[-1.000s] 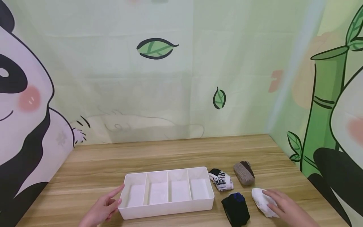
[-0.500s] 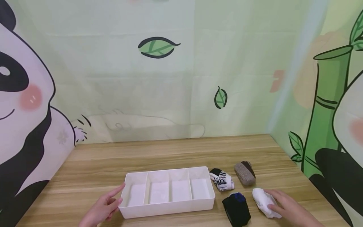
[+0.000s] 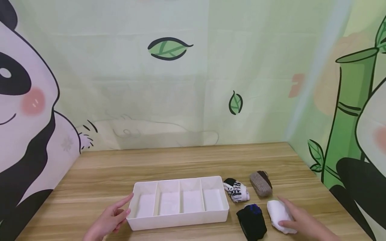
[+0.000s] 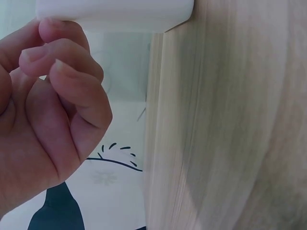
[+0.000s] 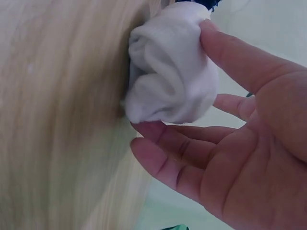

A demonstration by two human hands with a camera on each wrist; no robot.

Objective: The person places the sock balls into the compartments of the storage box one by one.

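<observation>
Nearest in my head view, the person's right hand (image 3: 301, 219) holds a rolled white cloth bundle (image 3: 276, 212) at the right of the table, the thumb on its near side and a finger on its far side. My right wrist view shows it between thumb and fingertips, close against the tabletop; I cannot tell whether it has any clearance. Just left of it lies a folded black cloth bundle with a blue patch (image 3: 251, 225), the patch at its far end.

At the near left, I see the left hand (image 3: 107, 221) with its index finger straight and its thumb spread well apart from it, both tips against the left end of a long white plastic tray with four compartments (image 3: 179, 221). My left wrist view shows its other fingers loosely bent.

Beyond the black bundle, just right of the tray, is a rolled black-and-white patterned cloth bundle (image 3: 239, 192); slightly farther and to the right, I have a rolled grey-brown cloth bundle with a dark end (image 3: 260, 184). Everything rests on a wood-grain tabletop (image 3: 102, 170). Farthest off hangs a pale green cloth backdrop (image 3: 120, 77) printed with leaves, pandas and bamboo.
</observation>
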